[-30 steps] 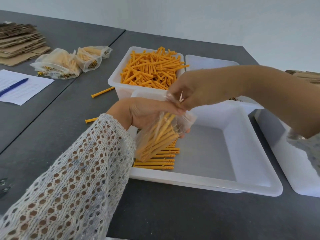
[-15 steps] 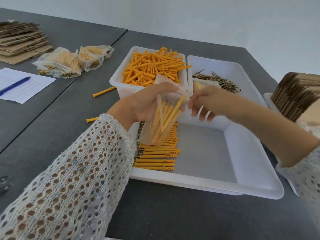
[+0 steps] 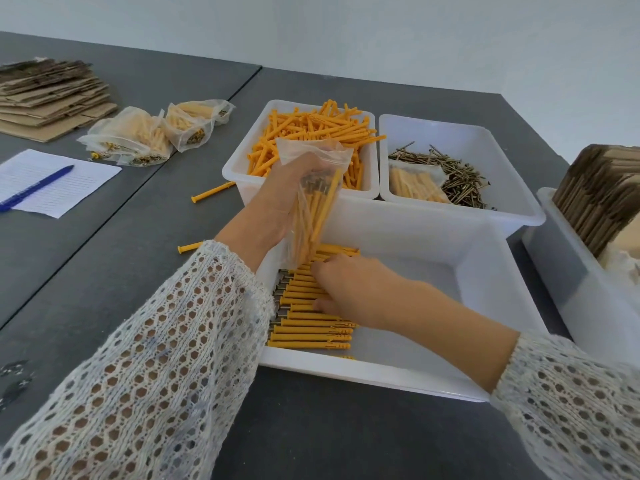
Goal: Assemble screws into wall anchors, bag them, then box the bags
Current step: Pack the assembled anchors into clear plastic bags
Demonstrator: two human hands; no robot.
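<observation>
1. The left hand (image 3: pixel 280 199) holds a clear plastic bag (image 3: pixel 313 202) upright above the near tray (image 3: pixel 381 375), its fingers curled round the bag; the bag is part-filled with orange anchors and its mouth gapes upward.
2. The right hand (image 3: pixel 349 289) rests on the row of assembled anchors (image 3: pixel 311 336) lying at the left end of the near tray. Its fingers are bent over them; whether they already pinch any cannot be told.
3. Beyond the near tray stand a bin of loose anchors (image 3: pixel 311 133) and a bin of screws (image 3: pixel 460 174).
4. Filled bags (image 3: pixel 138 136) lie on the bench (image 3: pixel 104 271), far left of the near tray.
5. Risks, as judged: a large handful could snag the limp bag mouth and spill; protruding screw tips could pierce the film; a loosened grip would tip the bag.
</observation>
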